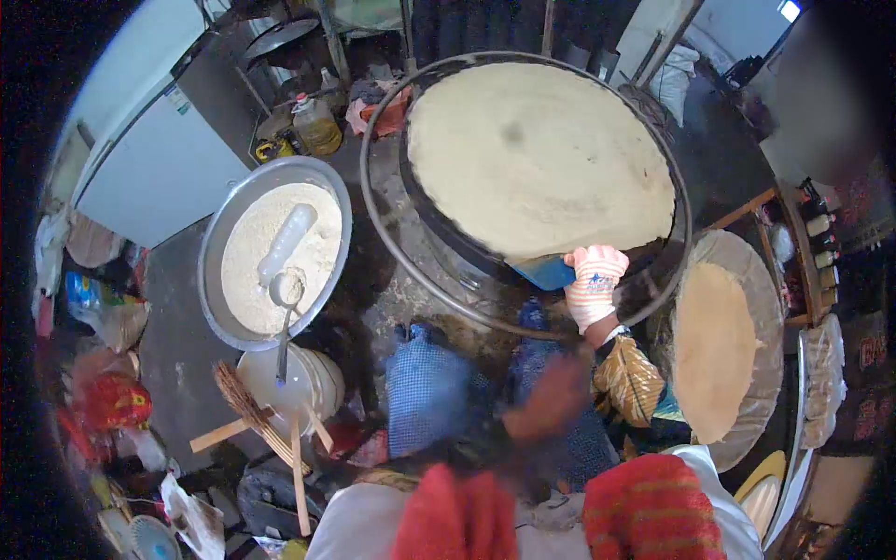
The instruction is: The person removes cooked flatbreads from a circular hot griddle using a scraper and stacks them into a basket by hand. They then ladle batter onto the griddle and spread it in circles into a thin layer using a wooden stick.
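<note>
the right hand [595, 287] has its grip clasped round a blue scraper [544, 273] — too steep, it might tear the pale sheet [541, 154]; left hand [557, 394] blurred — can't tell.

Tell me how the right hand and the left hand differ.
The right hand wears a striped glove; the left hand looks bare. The right hand grips a blue scraper at the near edge of the pancake; the left hand is nearer the body, too blurred to tell whether it holds anything. Both come from sleeved arms.
</note>
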`<state>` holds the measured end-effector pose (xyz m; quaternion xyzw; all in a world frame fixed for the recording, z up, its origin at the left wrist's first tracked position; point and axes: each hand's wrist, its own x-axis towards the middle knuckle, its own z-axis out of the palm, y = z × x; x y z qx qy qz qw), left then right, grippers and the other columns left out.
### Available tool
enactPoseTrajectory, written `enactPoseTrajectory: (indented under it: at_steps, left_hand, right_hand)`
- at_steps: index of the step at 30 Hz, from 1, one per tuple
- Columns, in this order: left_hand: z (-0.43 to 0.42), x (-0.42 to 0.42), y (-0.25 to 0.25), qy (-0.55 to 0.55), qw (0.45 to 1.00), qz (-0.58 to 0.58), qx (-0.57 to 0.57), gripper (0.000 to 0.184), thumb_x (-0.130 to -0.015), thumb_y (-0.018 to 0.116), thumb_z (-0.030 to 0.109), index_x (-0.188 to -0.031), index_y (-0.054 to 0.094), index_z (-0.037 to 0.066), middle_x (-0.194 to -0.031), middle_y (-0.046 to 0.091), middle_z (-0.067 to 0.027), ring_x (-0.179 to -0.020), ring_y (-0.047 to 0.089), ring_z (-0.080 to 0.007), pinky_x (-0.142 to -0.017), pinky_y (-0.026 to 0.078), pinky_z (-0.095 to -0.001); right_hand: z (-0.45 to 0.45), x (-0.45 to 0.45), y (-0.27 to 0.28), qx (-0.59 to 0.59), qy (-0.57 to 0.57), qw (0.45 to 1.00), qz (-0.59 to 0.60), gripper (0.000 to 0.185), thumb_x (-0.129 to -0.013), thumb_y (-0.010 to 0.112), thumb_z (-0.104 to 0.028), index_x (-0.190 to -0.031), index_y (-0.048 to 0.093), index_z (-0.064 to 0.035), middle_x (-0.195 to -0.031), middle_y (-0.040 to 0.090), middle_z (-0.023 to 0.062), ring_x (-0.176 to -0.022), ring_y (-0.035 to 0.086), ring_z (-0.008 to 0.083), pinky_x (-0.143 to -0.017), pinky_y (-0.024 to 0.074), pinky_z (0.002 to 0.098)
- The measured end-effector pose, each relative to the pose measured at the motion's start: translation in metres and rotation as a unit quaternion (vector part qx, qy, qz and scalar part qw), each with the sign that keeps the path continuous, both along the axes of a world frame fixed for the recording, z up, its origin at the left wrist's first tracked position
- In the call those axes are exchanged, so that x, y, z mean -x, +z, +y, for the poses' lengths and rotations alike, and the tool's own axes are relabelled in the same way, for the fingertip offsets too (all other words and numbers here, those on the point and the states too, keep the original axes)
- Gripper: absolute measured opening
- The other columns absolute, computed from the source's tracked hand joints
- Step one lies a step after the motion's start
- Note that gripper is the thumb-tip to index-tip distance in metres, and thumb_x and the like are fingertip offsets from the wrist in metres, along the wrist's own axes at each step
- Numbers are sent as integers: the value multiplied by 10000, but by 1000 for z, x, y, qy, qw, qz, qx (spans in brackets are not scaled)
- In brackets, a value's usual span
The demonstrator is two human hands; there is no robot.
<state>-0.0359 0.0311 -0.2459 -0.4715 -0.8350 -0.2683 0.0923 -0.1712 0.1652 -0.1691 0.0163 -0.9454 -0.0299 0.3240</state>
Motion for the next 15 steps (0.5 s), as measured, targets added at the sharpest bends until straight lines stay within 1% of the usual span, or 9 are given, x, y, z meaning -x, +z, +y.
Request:
enactPoseTrajectory:
  at_steps: [1,2,3,4,5,6,8,11,15]
  left_hand:
    - [-5,-19,27,-169,983,-74,-5,316,-689,599,168,-990,602,71,-1014,562,-167,-1036,502,-356,-942,331,-551]
    - [-12,-18,39,-164,984,-70,-7,316,-689,599,168,-990,602,71,-1014,562,-167,-1036,502,-356,-942,331,-551]
    - [-28,-14,48,-116,989,-64,-60,359,-677,621,201,-1015,591,83,-1046,544,-149,-1056,487,-351,-952,317,-547]
    - [-46,-4,49,-45,993,-104,-30,419,-674,638,241,-1057,571,85,-1096,517,-146,-1089,463,-351,-962,296,-554]
    - [-64,5,49,25,990,-142,3,482,-670,655,281,-1098,550,86,-1146,490,-143,-1121,439,-351,-972,275,-561]
    - [-87,16,38,120,961,-221,117,564,-675,667,327,-1157,518,77,-1214,452,-154,-1167,406,-355,-981,247,-577]
    - [-135,12,-2,277,956,-99,11,625,-769,582,447,-1237,461,49,-1318,380,-198,-1253,305,-392,-1004,167,-648]
    - [-167,4,12,339,926,-95,139,621,-820,545,466,-1267,437,49,-1366,320,-203,-1281,270,-397,-1006,138,-657]
    - [-153,-5,18,343,926,-110,114,624,-839,523,475,-1282,423,47,-1370,310,-224,-1297,249,-400,-1008,127,-659]
  right_hand:
    - [1,-1,-2,-5,5,1000,0,76,-697,585,-251,-671,552,-187,-676,536,28,-752,533,244,-692,348,425]
    - [3,0,-3,-12,-1,1000,-24,69,-701,579,-241,-674,546,-187,-679,534,26,-754,530,240,-691,346,423]
    - [4,-1,-4,-16,-7,999,-51,62,-706,574,-231,-676,540,-187,-683,532,23,-757,527,236,-689,344,422]
    - [4,-3,-2,-12,-5,999,-51,62,-706,574,-231,-676,540,-187,-683,532,23,-757,527,236,-689,344,422]
    - [1,-4,0,-5,5,999,-50,52,-705,571,-226,-680,543,-191,-691,535,19,-763,528,230,-690,344,420]
    - [-2,-4,1,3,16,999,-49,41,-705,568,-220,-683,545,-195,-699,537,15,-769,528,224,-691,343,418]
    - [-1,0,-5,28,31,999,-22,35,-713,553,-221,-682,550,-205,-712,543,10,-772,530,218,-697,345,418]
    - [-2,7,-3,-28,-13,1000,-1,113,-660,621,-291,-652,558,-197,-669,552,1,-746,547,213,-665,367,412]
    - [-1,9,-3,-49,-51,995,-63,115,-750,534,-275,-682,608,-219,-713,596,-8,-791,565,198,-703,373,428]
